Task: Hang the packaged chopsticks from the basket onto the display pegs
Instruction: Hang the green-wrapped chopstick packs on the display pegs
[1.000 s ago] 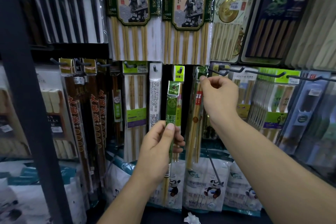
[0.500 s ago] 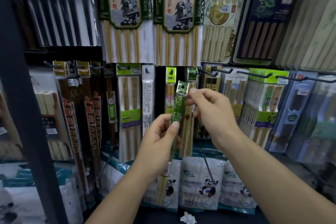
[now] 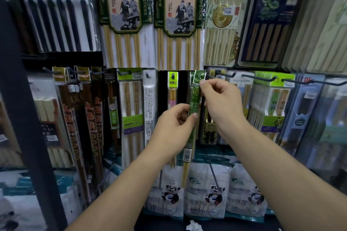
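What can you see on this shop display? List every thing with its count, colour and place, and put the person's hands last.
green chopstick pack: one, green, centre, between the hands
hot-pot chopstick packs: two, green-and-beige labels, top centre
black chopstick pack: one, black on white, top left
navy pack: one, navy, top right
dark packs: several, brown with red characters, lower left
panda bags: at least three, white, bottom
pegs: several, dark metal, middle right
left hand: one, grips the green pack's middle
right hand: one, fingers pinch its top
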{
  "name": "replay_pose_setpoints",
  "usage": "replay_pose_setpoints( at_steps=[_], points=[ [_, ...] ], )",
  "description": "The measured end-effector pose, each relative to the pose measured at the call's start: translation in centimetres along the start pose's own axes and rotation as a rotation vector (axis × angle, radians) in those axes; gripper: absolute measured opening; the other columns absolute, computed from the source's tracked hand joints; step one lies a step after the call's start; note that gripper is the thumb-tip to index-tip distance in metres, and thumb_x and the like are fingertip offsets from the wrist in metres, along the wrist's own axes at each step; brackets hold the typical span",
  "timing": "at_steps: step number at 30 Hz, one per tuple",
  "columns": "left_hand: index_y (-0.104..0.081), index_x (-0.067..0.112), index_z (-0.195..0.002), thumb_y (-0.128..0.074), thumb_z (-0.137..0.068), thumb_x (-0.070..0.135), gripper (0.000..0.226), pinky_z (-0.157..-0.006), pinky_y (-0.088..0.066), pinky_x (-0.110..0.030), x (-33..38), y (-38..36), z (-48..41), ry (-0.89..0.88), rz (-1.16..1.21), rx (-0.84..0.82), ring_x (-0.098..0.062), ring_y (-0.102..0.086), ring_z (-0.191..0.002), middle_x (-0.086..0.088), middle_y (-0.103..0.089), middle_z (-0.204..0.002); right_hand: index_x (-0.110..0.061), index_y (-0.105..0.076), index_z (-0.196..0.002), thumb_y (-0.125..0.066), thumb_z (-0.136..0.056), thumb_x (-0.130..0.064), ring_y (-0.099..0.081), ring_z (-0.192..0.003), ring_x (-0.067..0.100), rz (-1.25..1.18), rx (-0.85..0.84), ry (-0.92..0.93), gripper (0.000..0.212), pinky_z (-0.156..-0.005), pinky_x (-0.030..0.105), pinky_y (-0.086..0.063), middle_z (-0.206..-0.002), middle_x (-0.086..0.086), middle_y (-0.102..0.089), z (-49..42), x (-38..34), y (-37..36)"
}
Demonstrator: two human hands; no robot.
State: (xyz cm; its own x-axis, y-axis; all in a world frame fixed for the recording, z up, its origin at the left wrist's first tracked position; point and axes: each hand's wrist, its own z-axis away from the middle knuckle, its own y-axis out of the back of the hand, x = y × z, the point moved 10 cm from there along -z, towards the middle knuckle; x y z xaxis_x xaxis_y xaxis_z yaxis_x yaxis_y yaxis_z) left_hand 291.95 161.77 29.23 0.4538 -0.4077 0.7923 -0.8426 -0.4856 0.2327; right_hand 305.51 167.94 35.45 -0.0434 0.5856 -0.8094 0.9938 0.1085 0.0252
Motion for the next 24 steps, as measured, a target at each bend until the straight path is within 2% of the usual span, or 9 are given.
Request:
replay_pose_setpoints(
  at_steps=[4, 6, 8, 11, 14, 16, 18, 21, 24],
  points=[
    [-0.063, 0.042, -0.107, -0.065, -0.099, 0.034, 0.011, -0.071, -0.053, -0.03, -0.5, -0.5, 0.0, 0.011, 0.0, -0.012, -0.015, -0.064, -0.079, -0.009, -0.068, -0.093, -0.009, -0.069, -0.076, -0.064, -0.098, -0.027, -0.049, -0.056, 0.004, -0.006, 0.009, -0.009, 0.028, -0.072, 0.022, -0.045, -0.053, -0.01, -0.05, -0.3, 0.5, 0.0],
    [-0.066, 0.031, -0.116, -0.064, -0.1, 0.036, 0.018, -0.066, -0.053, -0.033, -0.5, -0.5, -0.1, 0.017, -0.038, -0.014, -0.015, -0.063, -0.077, -0.004, -0.068, -0.089, -0.008, -0.068, -0.075, -0.064, -0.098, -0.027, -0.048, -0.054, 0.003, 0.008, 0.015, -0.005, 0.03, -0.071, 0.022, -0.045, -0.053, -0.009, -0.05, -0.4, 0.7, 0.0],
    [-0.066, 0.026, -0.126, -0.062, -0.1, 0.038, 0.029, -0.062, -0.048, -0.022, -0.5, -0.7, -0.1, 0.03, -0.143, -0.027, -0.004, -0.061, -0.07, 0.007, -0.067, -0.083, -0.009, -0.068, -0.073, -0.065, -0.097, -0.029, -0.049, -0.054, 0.002, 0.032, 0.014, -0.014, 0.031, -0.07, 0.024, -0.045, -0.054, -0.009, -0.051, -0.5, 1.2, 0.0],
    [-0.06, 0.024, -0.137, -0.057, -0.102, 0.042, 0.04, -0.061, -0.041, -0.007, 0.1, -0.4, -0.1, 0.031, -0.315, -0.032, 0.008, -0.061, -0.077, 0.02, -0.061, -0.083, -0.018, -0.071, -0.076, -0.066, -0.096, -0.035, -0.053, -0.057, -0.004, 0.068, -0.011, -0.018, 0.028, -0.068, 0.022, -0.044, -0.057, -0.014, -0.057, -0.5, 1.9, 0.1],
    [-0.052, 0.022, -0.144, -0.046, -0.103, 0.047, 0.048, -0.086, -0.043, -0.024, 1.2, 0.3, -0.3, 0.0, -0.314, 0.016, -0.011, -0.062, -0.116, 0.009, -0.066, -0.121, -0.027, -0.07, -0.096, -0.067, -0.094, -0.042, -0.062, -0.074, -0.008, 0.1, -0.016, -0.026, 0.015, -0.07, 0.018, -0.044, -0.082, -0.018, -0.069, -0.2, 2.9, 0.5],
    [-0.042, 0.023, -0.153, -0.042, -0.104, 0.049, 0.055, -0.104, -0.041, -0.031, 1.1, -0.2, -0.6, 0.035, -0.201, 0.011, -0.016, -0.05, -0.136, 0.003, -0.054, -0.148, -0.026, -0.063, -0.117, -0.065, -0.095, -0.043, -0.061, -0.087, -0.011, 0.08, -0.037, -0.061, 0.028, -0.072, 0.013, -0.044, -0.101, -0.018, -0.066, 0.2, 4.1, 0.5],
    [-0.029, 0.023, -0.16, -0.043, -0.106, 0.047, 0.06, -0.121, -0.032, -0.038, 0.6, -1.6, -0.7, 0.101, -0.025, -0.022, -0.012, -0.035, -0.148, 0.004, -0.038, -0.163, -0.028, -0.051, -0.139, -0.059, -0.099, -0.044, -0.056, -0.099, -0.013, 0.044, -0.115, -0.088, 0.043, -0.078, 0.009, -0.04, -0.116, -0.025, -0.056, 0.6, 5.2, -0.3],
    [-0.015, 0.026, -0.164, -0.045, -0.106, 0.048, 0.068, -0.12, -0.021, -0.028, -0.2, -3.4, -1.3, 0.176, 0.184, -0.026, 0.001, -0.022, -0.144, 0.007, -0.025, -0.168, -0.037, -0.026, -0.157, -0.043, -0.1, -0.059, -0.035, -0.135, -0.003, 0.011, -0.277, -0.137, 0.063, -0.105, 0.021, -0.032, -0.148, -0.023, -0.038, 1.4, 7.5, -2.0],
    [-0.008, 0.035, -0.163, -0.042, -0.105, 0.054, 0.07, -0.112, -0.019, -0.027, -1.4, -4.4, -2.4, 0.223, 0.296, 0.016, -0.001, -0.019, -0.146, 0.009, -0.019, -0.169, -0.05, -0.014, -0.157, -0.03, -0.089, -0.079, -0.017, -0.142, -0.011, -0.011, -0.4, -0.173, 0.075, -0.121, 0.032, -0.017, -0.159, -0.032, -0.017, 2.1, 9.2, -3.7]
  ],
)
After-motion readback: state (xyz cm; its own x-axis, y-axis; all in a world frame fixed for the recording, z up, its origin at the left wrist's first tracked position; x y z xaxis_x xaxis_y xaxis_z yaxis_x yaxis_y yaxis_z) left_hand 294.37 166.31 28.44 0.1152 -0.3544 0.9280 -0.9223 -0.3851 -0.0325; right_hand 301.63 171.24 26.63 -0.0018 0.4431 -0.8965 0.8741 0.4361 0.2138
